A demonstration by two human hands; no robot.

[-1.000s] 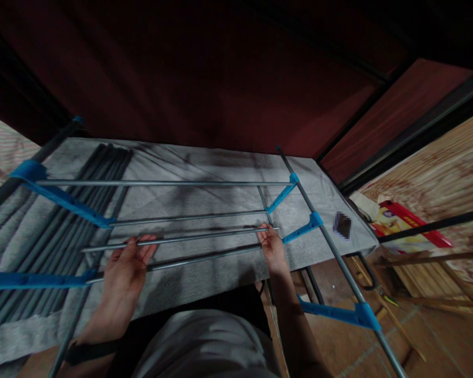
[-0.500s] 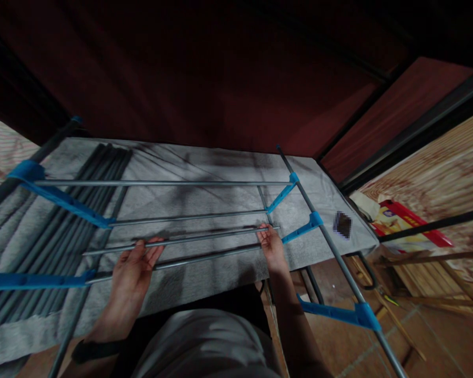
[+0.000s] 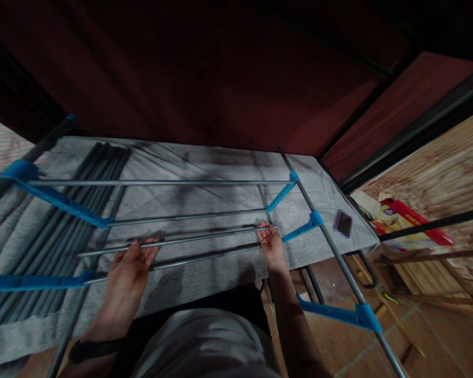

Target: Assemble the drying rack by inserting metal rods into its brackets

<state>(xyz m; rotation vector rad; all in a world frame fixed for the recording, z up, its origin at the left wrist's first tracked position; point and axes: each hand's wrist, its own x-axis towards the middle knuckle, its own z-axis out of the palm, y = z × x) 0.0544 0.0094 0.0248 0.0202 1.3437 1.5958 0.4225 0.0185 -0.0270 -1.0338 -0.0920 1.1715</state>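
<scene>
A metal rack frame with blue plastic connectors (image 3: 284,193) stands in front of me, its grey crossbars running left to right. I hold one loose grey metal rod (image 3: 205,237) level across the frame. My left hand (image 3: 131,266) grips it left of its middle, fingers curled over it. My right hand (image 3: 270,245) pinches its right end, close to a blue connector (image 3: 305,228) on the right upright. A second rod (image 3: 205,255) lies just below, fitted into a blue bracket (image 3: 35,281) at the left.
A grey cloth (image 3: 205,168) covers a surface under the frame, with a bundle of dark rods (image 3: 82,194) lying on it at left. A red and yellow box (image 3: 410,220) lies at the right near wooden slats. Tiled floor shows at lower right.
The left hand slid right along the rod and then shifted slightly back to the left; the right hand stays at the rod's end. The view shifted a little.
</scene>
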